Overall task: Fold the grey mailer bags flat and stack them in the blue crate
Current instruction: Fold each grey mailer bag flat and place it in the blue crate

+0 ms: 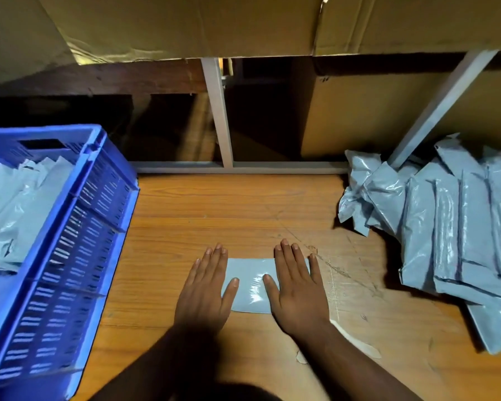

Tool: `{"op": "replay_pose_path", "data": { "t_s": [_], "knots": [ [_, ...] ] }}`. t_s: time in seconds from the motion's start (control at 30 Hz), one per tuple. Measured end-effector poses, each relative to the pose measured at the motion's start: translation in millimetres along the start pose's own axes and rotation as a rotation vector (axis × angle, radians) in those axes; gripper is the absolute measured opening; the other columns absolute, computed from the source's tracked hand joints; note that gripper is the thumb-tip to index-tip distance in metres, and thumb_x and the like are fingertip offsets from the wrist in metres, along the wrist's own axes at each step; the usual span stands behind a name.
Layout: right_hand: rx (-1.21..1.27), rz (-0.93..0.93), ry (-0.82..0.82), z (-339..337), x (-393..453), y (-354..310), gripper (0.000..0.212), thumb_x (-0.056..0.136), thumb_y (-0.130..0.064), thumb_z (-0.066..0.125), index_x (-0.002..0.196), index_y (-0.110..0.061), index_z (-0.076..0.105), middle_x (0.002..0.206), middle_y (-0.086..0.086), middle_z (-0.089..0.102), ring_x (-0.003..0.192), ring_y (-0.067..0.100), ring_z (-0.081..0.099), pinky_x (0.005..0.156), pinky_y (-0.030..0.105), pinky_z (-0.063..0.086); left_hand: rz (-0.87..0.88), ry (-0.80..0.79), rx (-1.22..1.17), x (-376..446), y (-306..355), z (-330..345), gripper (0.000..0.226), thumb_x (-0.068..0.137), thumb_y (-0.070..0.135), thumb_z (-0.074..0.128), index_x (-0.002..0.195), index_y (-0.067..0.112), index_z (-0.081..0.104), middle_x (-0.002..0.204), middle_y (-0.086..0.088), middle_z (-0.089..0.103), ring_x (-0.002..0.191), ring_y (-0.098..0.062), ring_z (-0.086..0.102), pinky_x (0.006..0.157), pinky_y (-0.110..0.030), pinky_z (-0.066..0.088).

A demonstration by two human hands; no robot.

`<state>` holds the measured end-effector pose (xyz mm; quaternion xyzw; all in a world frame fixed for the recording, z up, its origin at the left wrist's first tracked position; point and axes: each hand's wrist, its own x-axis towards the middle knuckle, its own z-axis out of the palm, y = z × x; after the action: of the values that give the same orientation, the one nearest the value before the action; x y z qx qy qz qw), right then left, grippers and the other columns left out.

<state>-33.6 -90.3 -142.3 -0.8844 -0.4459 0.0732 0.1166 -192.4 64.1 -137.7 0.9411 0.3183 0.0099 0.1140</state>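
Folded grey mailer bag [250,285] is pressed flat on the wooden table [214,215], near centre, by left hand [204,287] and right hand [297,287], fingers straight, presumably to set creases; blue crate [70,227] stands left.

Blue crate [78,215], seemingly blue-grey mailers [457,227]

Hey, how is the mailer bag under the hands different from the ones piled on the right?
The mailer bag under the hands lies alone, folded into a flat, smooth rectangle on the wooden table; the pile of mailer bags is many bags, overlapping and leaning, some crumpled. The left hand and right hand press the single bag; nothing touches the pile. Both are glossy grey plastic.
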Motion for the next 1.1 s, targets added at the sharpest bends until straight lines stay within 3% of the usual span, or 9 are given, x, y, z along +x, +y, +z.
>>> {"op": "replay_pose_path", "data": {
  "t_s": [0.2,0.3,0.43,0.5,0.57,0.63,0.8,0.97,1.1],
  "knots": [
    [0.011,0.004,-0.061,0.3,1.1,-4.2,0.072,0.107,-0.059,0.006,0.166,-0.018,0.006,0.173,-0.001,-0.004,0.159,0.016,-0.011,0.127,0.049,-0.004,-0.015,-0.095,0.05,-0.3,4.3,-3.5,0.078,0.1,0.064,-0.005,0.164,0.019,-0.002,0.17,0.006,-0.009,0.155,-0.01,-0.016,0.126,-0.034,-0.008],
    [0.028,-0.048,-0.06,-6.4,4.0,5.0,0.074,0.107,-0.062,0.01,0.164,-0.017,0.021,0.173,0.001,0.006,0.16,0.021,0.001,0.125,0.052,-0.004,0.004,-0.098,-0.059,0.4,1.0,-12.1,0.084,0.095,0.071,-0.009,0.164,0.024,-0.001,0.169,0.01,-0.014,0.154,-0.007,-0.021,0.125,-0.032,-0.012],
    [0.073,-0.131,-0.165,-42.4,21.9,20.2,0.056,0.095,-0.062,0.051,0.138,-0.025,0.055,0.163,0.0,0.037,0.153,0.021,0.028,0.124,0.056,-0.003,0.058,-0.16,-0.191,15.2,-6.8,-39.3,0.063,0.09,0.068,0.043,0.142,0.031,0.045,0.164,0.013,0.022,0.153,-0.008,0.012,0.123,-0.029,-0.006],
    [0.123,-0.107,-0.181,-64.2,30.6,16.5,0.041,0.085,-0.058,0.066,0.114,-0.029,0.061,0.136,-0.006,0.059,0.134,0.015,0.048,0.125,0.057,0.002,0.045,-0.216,-0.242,30.4,-5.0,-59.6,0.041,0.085,0.056,0.066,0.118,0.034,0.054,0.137,0.02,0.048,0.127,-0.006,0.037,0.117,-0.027,0.012],
    [0.178,-0.094,-0.149,-82.9,38.8,11.1,0.027,0.083,-0.048,0.071,0.097,-0.03,0.057,0.097,-0.012,0.065,0.104,0.015,0.061,0.125,0.053,0.01,0.033,-0.221,-0.333,43.6,-2.2,-79.7,0.032,0.078,0.054,0.072,0.098,0.036,0.055,0.102,0.021,0.062,0.104,-0.007,0.048,0.104,-0.033,0.03],
    [0.203,-0.128,-0.035,-96.4,43.7,10.6,0.02,0.082,-0.031,0.071,0.091,-0.031,0.053,0.085,-0.012,0.061,0.091,0.016,0.061,0.124,0.052,0.02,0.089,-0.083,-0.389,49.7,-3.1,-95.3,0.024,0.075,0.048,0.07,0.09,0.037,0.055,0.092,0.02,0.064,0.1,0.0,0.052,0.101,-0.036,0.035],
    [0.241,-0.283,0.333,-112.0,37.8,11.5,0.028,0.075,-0.004,0.068,0.089,-0.025,0.057,0.098,-0.009,0.062,0.1,0.019,0.058,0.114,0.044,0.034,0.426,0.314,-0.245,37.0,1.2,-99.2,0.028,0.077,0.01,0.075,0.092,0.024,0.057,0.131,0.008,0.062,0.132,-0.01,0.05,0.123,-0.041,0.023],
    [0.101,-0.261,-0.04,-65.9,2.3,31.3,0.027,0.079,-0.02,0.054,0.102,-0.03,0.065,0.142,-0.004,0.06,0.135,0.018,0.049,0.124,0.042,0.012,0.336,0.012,-0.285,-1.2,-11.3,-40.0,0.029,0.088,0.033,0.065,0.117,0.035,0.061,0.16,0.018,0.036,0.152,-0.008,0.027,0.128,-0.035,-0.001],
    [0.216,-0.227,-0.001,-68.3,2.4,29.8,0.042,0.08,-0.022,0.049,0.116,-0.029,0.07,0.143,-0.007,0.06,0.136,0.016,0.05,0.127,0.041,0.018,0.327,0.159,-0.339,-6.4,0.5,-36.1,0.04,0.095,0.031,0.055,0.132,0.021,0.066,0.16,0.009,0.04,0.152,-0.012,0.029,0.127,-0.041,0.015]
  ]
}}
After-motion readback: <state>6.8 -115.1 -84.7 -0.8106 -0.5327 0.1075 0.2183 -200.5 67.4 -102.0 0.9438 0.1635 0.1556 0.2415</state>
